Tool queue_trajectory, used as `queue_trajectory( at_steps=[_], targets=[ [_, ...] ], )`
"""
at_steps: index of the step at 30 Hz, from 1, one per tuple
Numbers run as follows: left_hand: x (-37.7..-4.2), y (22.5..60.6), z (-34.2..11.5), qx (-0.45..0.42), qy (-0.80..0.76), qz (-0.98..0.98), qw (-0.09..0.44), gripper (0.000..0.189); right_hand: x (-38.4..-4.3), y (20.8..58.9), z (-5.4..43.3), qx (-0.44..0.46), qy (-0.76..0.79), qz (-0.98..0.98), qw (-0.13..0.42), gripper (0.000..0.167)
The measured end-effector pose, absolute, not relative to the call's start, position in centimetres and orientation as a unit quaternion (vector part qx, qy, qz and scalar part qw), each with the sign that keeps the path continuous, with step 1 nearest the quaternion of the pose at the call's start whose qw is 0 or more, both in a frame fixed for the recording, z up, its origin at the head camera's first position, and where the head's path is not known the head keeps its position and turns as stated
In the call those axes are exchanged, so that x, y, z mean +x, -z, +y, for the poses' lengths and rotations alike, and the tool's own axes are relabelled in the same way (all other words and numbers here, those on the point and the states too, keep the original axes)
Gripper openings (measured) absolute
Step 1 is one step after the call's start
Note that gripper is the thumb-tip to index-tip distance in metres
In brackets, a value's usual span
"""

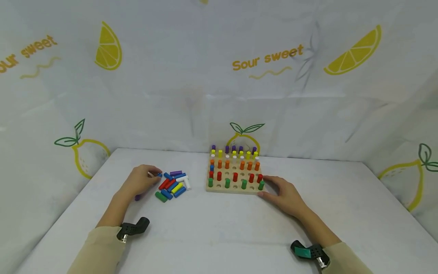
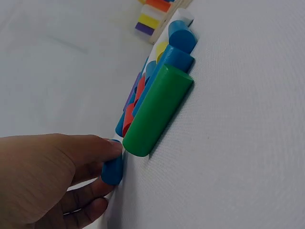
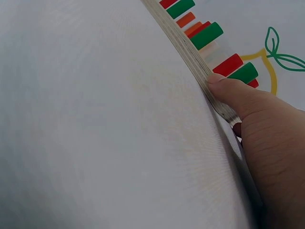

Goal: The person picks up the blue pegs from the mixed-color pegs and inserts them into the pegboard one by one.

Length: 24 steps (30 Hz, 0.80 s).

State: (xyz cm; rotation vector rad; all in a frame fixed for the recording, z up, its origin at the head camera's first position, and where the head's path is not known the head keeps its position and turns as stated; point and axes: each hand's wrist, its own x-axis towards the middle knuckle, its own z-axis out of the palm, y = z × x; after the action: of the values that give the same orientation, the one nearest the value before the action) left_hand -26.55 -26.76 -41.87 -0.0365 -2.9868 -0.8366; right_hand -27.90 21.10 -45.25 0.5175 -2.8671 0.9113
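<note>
My left hand (image 1: 137,182) pinches a small blue peg (image 2: 112,168) between thumb and fingers, at the left side of a loose pile of pegs. Closest to that hand in the left wrist view lies a green peg (image 2: 159,112). On the right, my right hand (image 1: 287,196) holds the near right corner of a wooden pegboard (image 1: 233,191), its thumb on the front edge (image 3: 183,51). Coloured pegs stand upright in rows on the board: purple at the back, then yellow, white, orange, red and green at the front. One blue peg (image 1: 211,168) stands in the left column.
Beside the board lie loose red, white, blue and purple pegs and a yellow peg (image 1: 176,188). A separate purple peg (image 1: 138,197) rests by the left wrist. The white table (image 1: 219,228) meets a lemon-printed cloth backdrop (image 1: 164,114) behind the board.
</note>
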Motion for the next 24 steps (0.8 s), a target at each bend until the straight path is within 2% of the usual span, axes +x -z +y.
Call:
queue_trajectory(
  at_steps=[13,24],
  targets=[
    [-26.5,41.6,-26.5,-0.026,0.306,-0.95,0.05,0.029,-28.0,45.3,21.1,0.172,-0.309,-0.934,0.045,0.069],
    [-26.0,39.8,-23.7,-0.05,0.328,-0.939,0.086,0.033,-27.9,45.4,21.1,0.163,-0.311,-0.935,0.041,0.068]
  ],
)
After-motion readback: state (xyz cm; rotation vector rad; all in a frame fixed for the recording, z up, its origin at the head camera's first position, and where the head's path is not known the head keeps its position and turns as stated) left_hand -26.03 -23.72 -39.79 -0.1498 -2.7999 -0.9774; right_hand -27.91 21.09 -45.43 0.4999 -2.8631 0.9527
